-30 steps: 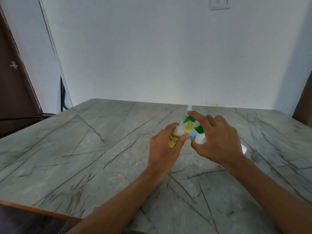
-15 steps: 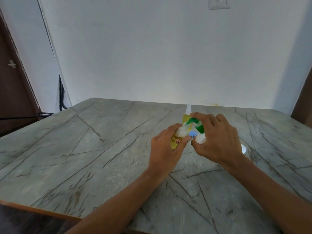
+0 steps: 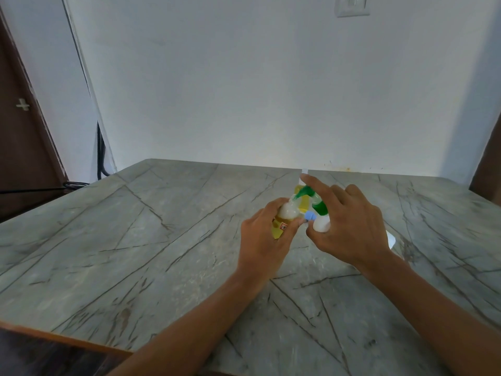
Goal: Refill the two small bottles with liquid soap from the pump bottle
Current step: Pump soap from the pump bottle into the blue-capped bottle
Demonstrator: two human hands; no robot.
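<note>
Looks like a room in a home, not a workplace. Plain white plastered wall (image 3: pixel 244 90) with a switch plate (image 3: pixel 353 5) up top, dark wooden door (image 3: pixel 21 131) with a small handle (image 3: pixel 23 105) on the left, a black cable (image 3: pixel 101 158) running down at the table's far left corner, grey marble-look table (image 3: pixel 135 240) with a wood edge.

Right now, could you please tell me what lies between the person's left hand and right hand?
In the head view, a small light-blue piece sits between the left hand and right hand, below the green plastic pump spout.
</note>
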